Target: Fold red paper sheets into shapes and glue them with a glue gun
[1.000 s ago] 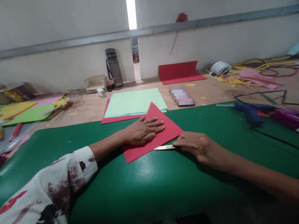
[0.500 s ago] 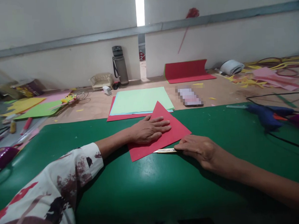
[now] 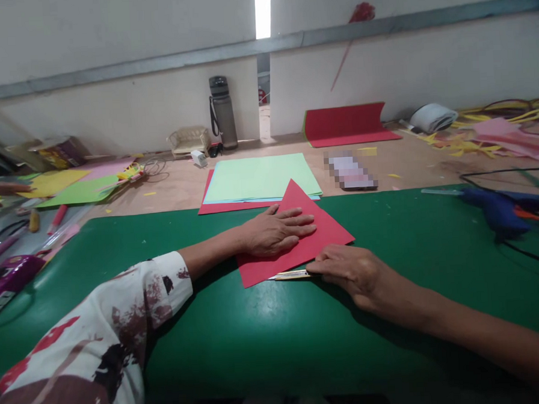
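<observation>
Under my left hand [image 3: 277,230] lies a folded sheet of red paper [image 3: 327,230], turned at an angle on the green mat [image 3: 268,347]. The left fingers are spread flat and press on it. My right hand [image 3: 350,273] is closed around a thin, pale utility knife [image 3: 294,274]. The knife lies low along the paper's near edge, its tip pointing left, and the blade end goes in at the fold. My right fingers hide the rest of its handle.
A stack of pale green sheets [image 3: 259,177] on red paper lies behind. A phone [image 3: 351,172], a water bottle [image 3: 224,117] and a bent red sheet [image 3: 349,125] stand farther back. A blue glue gun [image 3: 496,211] is at right. Another person's hand [image 3: 2,188] shows at far left.
My right hand has slid the knife left along the paper's near edge. My left hand stays flat on the paper. The view has shifted slightly, and another person's hand has appeared at far left.
</observation>
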Tool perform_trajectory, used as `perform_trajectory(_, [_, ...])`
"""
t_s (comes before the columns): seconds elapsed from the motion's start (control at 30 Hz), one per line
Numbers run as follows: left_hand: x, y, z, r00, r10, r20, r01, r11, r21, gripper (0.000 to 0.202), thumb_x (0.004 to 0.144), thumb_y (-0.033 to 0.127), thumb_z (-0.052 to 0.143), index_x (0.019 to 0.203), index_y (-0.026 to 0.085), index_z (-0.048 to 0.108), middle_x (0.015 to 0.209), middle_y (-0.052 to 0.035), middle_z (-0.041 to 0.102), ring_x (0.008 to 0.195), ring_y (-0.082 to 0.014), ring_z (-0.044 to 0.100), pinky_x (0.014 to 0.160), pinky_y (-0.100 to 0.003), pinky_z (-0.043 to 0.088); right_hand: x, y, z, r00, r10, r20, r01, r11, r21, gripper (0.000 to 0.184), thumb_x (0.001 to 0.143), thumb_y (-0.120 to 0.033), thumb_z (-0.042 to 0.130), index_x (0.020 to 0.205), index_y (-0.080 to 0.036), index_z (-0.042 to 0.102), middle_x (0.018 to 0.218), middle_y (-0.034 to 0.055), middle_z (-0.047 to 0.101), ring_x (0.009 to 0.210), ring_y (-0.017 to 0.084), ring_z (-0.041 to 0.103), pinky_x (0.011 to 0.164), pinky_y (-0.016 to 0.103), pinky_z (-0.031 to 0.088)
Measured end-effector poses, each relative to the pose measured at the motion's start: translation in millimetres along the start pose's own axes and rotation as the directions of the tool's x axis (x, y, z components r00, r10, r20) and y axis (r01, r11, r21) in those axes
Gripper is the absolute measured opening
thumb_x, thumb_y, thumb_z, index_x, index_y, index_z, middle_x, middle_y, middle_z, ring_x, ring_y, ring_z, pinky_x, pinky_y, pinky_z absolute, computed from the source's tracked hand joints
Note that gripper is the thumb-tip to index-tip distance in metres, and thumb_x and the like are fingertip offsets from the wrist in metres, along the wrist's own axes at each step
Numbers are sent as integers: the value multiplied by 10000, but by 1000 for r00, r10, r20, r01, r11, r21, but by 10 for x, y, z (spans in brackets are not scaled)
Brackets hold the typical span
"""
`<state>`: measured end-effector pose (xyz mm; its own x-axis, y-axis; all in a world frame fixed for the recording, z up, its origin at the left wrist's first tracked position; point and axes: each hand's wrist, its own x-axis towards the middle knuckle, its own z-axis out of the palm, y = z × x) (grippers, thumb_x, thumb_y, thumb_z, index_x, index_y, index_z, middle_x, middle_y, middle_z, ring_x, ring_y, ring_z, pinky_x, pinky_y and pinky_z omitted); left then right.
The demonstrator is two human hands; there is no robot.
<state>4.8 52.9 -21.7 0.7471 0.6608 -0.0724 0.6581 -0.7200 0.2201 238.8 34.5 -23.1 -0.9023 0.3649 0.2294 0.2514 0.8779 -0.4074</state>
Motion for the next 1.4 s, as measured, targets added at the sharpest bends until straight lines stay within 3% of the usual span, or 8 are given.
perform_trajectory(0.63, [-5, 28, -35, 1000, -14, 10, 14, 1000, 7, 508, 955, 303, 213, 1449, 204, 273, 1537, -7, 182, 1421, -202, 60, 1119, -498, 24, 127, -119, 91, 999, -42, 34, 41, 999, 20, 345, 813, -8, 396, 1014, -162, 630, 749, 60, 573, 682, 165, 491, 596, 261, 369])
perform_trajectory(0.9, [-5, 37, -47, 1000, -15, 17, 15, 1000, 2, 508, 959, 309, 203, 1451, 203, 266, 1539, -4, 172, 1422, -202, 49, 1114, -513, 18, 140, -158, 103, 998, -40, 38, 38, 999, 34, 322, 847, -28, 382, 1000, -158, 633, 752, 68, 572, 685, 166, 497, 610, 264, 382])
perform_trajectory(1.07, [-10, 19, -25, 1000, 0, 5, 0, 1000, -6, 501, 961, 310, 213, 1449, 215, 272, 1535, -12, 189, 1421, -213, 62, 1111, -524, 18, 135, -231, 141, 999, -41, 16, 40, 997, 67, 287, 876, -64, 408, 994, -187, 639, 770, 65, 594, 695, 157, 532, 624, 252, 402])
perform_trajectory(1.2, [-7, -13, 12, 999, 35, -42, -36, 999, -25, 486, 969, 347, 240, 1443, 248, 287, 1532, -11, 199, 1418, -233, 90, 1110, -539, 58, 7, -221, -1, 997, -41, -70, 47, 995, 92, 262, 901, -102, 407, 1024, -192, 620, 791, 63, 625, 719, 153, 564, 646, 256, 435])
perform_trajectory(1.3, [-7, -27, 5, 997, 65, -39, -67, 997, -48, 460, 967, 351, 296, 1419, 274, 334, 1516, -19, 251, 1408, -248, 149, 1108, -554, 85, -156, -62, -206, 958, 143, -249, -137, 990, 42, 247, 913, -153, 405, 1057, -206, 599, 872, 66, 651, 796, 167, 600, 694, 280, 469])
perform_trajectory(1.4, [-23, -23, -31, 992, 102, -68, -107, 991, -75, 450, 964, 348, 345, 1408, 277, 358, 1501, -31, 289, 1398, -242, 194, 1121, -523, 110, -342, 241, -366, 809, 415, -416, -464, 885, -20, 230, 886, -189, 439, 1063, -207, 584, 959, 76, 660, 857, 194, 630, 713, 308, 495])
